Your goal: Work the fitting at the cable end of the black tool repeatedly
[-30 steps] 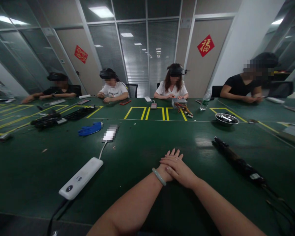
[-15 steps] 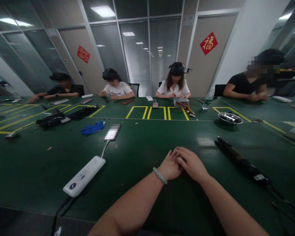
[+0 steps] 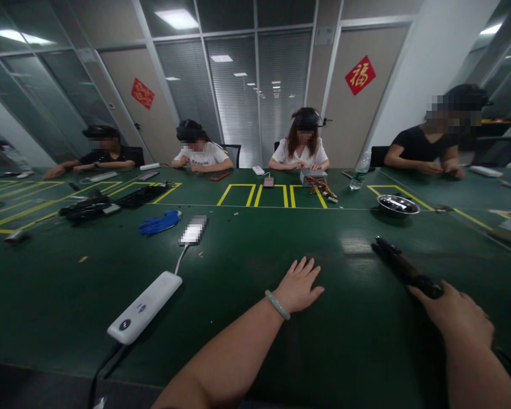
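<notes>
My left hand lies palm down on the green table, fingers spread, with nothing in it. A pale green bangle circles its wrist. Over on the right, my right hand is closed around the rear part of a black electric screwdriver. The thumb shows on the near left side, while the other fingers are partly hidden behind the hand. The tool still rests on the table, its tip pointing away to the left.
A white power bank is cabled to a phone on my left, near a blue glove. Beyond are a metal bowl, a plastic bottle and a metal box with coloured wires. Several people sit along the far side.
My right hand has left my left hand, moved right and taken hold of the electric screwdriver. The left hand stays in place, its fingers now uncovered and spread.
</notes>
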Available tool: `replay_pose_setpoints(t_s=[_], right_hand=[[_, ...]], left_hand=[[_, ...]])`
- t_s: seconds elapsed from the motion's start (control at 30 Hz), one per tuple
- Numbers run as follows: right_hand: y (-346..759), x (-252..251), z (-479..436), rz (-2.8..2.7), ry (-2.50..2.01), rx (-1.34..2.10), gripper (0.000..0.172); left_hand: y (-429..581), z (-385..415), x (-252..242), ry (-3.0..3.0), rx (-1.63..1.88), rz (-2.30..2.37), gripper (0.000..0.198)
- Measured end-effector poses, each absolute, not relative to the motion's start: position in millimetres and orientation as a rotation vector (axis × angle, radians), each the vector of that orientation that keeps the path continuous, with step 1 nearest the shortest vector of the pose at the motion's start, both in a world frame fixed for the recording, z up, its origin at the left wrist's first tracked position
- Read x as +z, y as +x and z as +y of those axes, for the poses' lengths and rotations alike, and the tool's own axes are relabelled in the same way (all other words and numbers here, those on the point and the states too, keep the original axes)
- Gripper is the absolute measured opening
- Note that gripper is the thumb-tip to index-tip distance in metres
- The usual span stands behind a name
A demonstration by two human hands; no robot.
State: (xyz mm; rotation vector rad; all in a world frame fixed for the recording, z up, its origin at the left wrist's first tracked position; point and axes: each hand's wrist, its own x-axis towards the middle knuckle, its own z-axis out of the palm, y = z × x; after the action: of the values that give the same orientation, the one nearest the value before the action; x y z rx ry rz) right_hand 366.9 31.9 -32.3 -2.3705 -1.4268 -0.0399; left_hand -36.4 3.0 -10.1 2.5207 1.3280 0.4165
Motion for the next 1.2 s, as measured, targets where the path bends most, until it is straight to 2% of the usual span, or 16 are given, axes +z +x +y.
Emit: replay_pose_setpoints(t_s=[0.1, 0.2, 0.37, 0.5, 0.7, 0.87, 1.2], right_hand=[[375.6, -32.5, 33.9, -1.337, -2.422, 0.073, 0.079], [373.9, -29.7, 36.4, -1.342, -2.456, 0.107, 0.081], [364.5, -28.1, 33.9, -1.357, -2.428, -0.039, 0.079], [341.9, -22.3, 32.6, -1.5, -2.325, -0.101, 0.075], [253.2, -9.1, 24.1, -1.908, -1.777, -0.276, 0.054], [170.3, -9.4, 13.3, -2.203, -1.428, -0.162, 0.035], [126.6, -35.3, 23.2, -2.447, -1.242, 0.061, 0.046]], left_hand=[[-36.2, 3.8, -11.7, 2.529, 0.401, 1.338, 0.061], [-36.0, 4.3, -13.1, 2.536, 0.385, 1.341, 0.061], [-35.7, 3.4, -8.2, 2.496, 0.392, 1.334, 0.063], [-33.6, -1.2, 6.5, 2.48, 0.577, 1.348, 0.059], [-30.0, -10.3, 29.1, 2.552, 0.921, 1.336, 0.046], [-28.8, -15.9, 35.1, 2.638, 1.059, 1.241, 0.042], [-25.7, -11.6, 26.2, 2.61, 0.973, 1.263, 0.041]])
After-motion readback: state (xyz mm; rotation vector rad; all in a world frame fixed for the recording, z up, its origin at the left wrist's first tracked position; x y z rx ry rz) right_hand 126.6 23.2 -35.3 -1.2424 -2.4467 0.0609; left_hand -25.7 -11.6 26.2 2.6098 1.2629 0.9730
